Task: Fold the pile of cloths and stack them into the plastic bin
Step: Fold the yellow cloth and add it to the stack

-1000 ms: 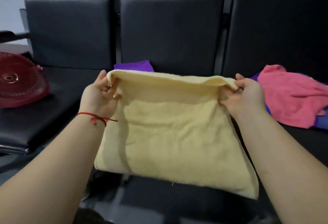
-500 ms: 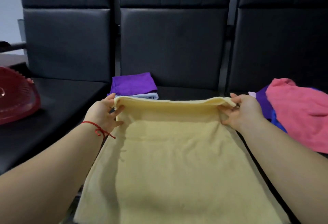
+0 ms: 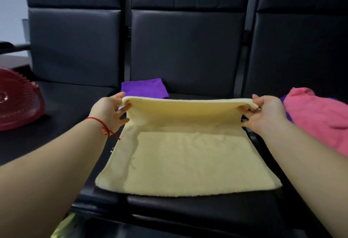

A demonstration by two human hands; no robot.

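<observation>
A: Changed since half a second back?

B: Far edge of yellow towel (image 3: 180, 155) raised off black seat (image 3: 188, 205), near half lying flat; second fold begun.

A: Grips?

B: Left hand (image 3: 110, 112) pinching far left corner, right hand (image 3: 263, 113) pinching far right.

A: Counts?

B: One purple folded cloth (image 3: 144, 88) behind, one pink cloth (image 3: 318, 117) unfolded right, one red plastic bin (image 3: 17, 98) left.

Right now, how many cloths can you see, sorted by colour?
Yellow cloth, held up at its far edge by the left hand and right hand: 1
Folded purple cloth behind it: 1
Pink cloth on the right: 1
Purple cloth edge under the pink one: 1
Total: 4
</observation>
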